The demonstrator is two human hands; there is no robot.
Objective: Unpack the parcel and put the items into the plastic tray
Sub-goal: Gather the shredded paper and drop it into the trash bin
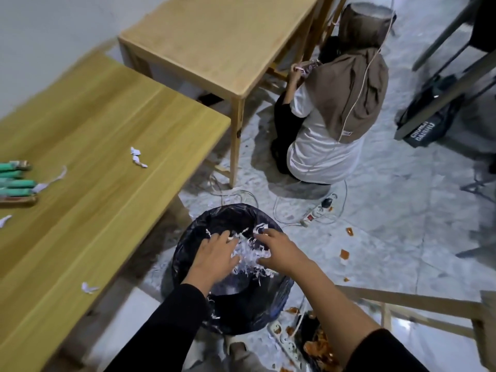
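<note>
head view is showing both hands, left hand (214, 255) and right hand (277, 252), with fingers spreading apart, dropping shredded paper (249, 253) into the black bin (188, 264) beside the tabletop (107, 130), where green items (16, 181) are waiting; next, i judge, traying them.

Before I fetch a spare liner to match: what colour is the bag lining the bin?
Black, glossy plastic; the bin bag shows best in the head view, its only view.

Two hands, left (214, 257) and right (279, 253). Two counters, near (102, 135) and far (222, 41). One black-lined bin (188, 253). Four paper scraps (138, 157) on the near counter. One seated person (322, 146).
</note>
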